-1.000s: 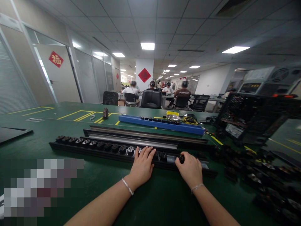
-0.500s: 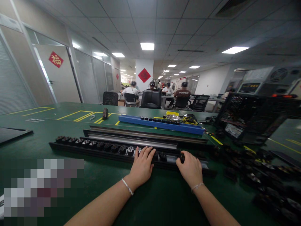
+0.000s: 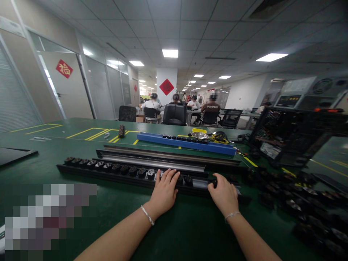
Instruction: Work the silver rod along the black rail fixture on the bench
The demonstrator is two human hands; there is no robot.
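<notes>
Since the earlier frame, the right hand (image 3: pixel 224 195) has shifted slightly to the right along the black rail (image 3: pixel 89 170). The left hand (image 3: pixel 163 192) has not moved.

Orientation: the black rail lies flat on the green table mat (image 3: pixel 190 235), just in front of the person. Its long axis runs left to right, with the right end angled a little nearer the camera.

Hands: the left hand rests palm down on the rail, fingers spread and extended, gripping nothing. The right hand sits on the rail with fingers curled over its far edge. Whether those fingers pinch a part cannot be determined, as the fingertips are hidden.

Materials: the rail is a matte black channel carrying a row of small black-and-silver fittings (image 3: pixel 108 166). Just behind it and parallel to it lies a brushed silver metal bar (image 3: pixel 152 163). A blue strip (image 3: pixel 187 144) lies farther back.

Obscured: both hands cover the rail section beneath them. A heap of loose dark parts (image 3: pixel 299 203) to the right is blurred, and its individual shapes are unclear. The black mesh crate (image 3: pixel 285 137) is cut off at the frame edge. A pixelated patch (image 3: pixel 50 214) masks the lower left.
</notes>
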